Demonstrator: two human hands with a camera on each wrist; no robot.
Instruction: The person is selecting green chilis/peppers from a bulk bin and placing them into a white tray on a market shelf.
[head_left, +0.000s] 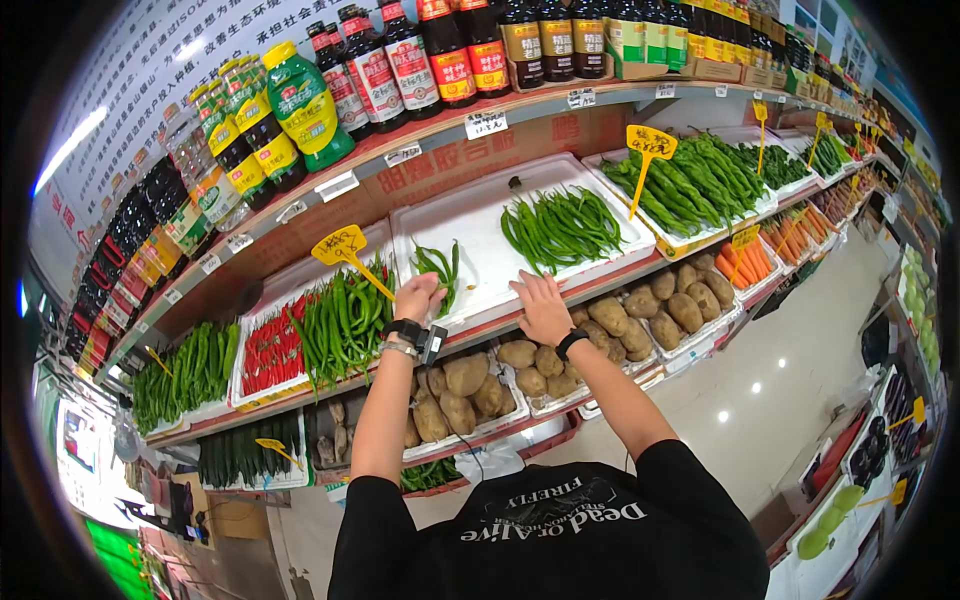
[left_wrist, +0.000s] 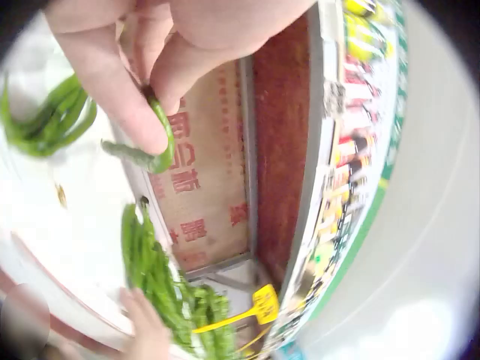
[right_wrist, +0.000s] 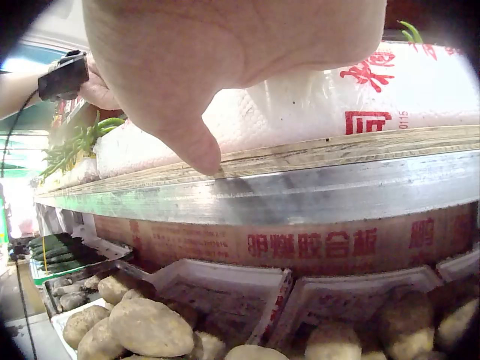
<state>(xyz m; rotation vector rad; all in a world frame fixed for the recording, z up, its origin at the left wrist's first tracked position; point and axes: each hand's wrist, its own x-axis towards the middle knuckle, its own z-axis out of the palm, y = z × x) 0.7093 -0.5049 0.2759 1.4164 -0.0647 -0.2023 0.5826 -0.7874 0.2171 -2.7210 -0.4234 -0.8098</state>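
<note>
My left hand pinches a curved green chili pepper between thumb and fingers, over the left part of a white foam tray. Beside that hand lies a small bunch of green chili peppers. A larger pile of green chili peppers fills the tray's right side. At the tray's front edge rests my right hand, its fingers extended and nothing held. In the right wrist view the right thumb touches the shelf's front edge.
Left of the tray lie red chilies and more green peppers, with a yellow price tag above. Potatoes sit in trays below the shelf edge. Sauce bottles line the upper shelf. Larger green peppers stand to the right.
</note>
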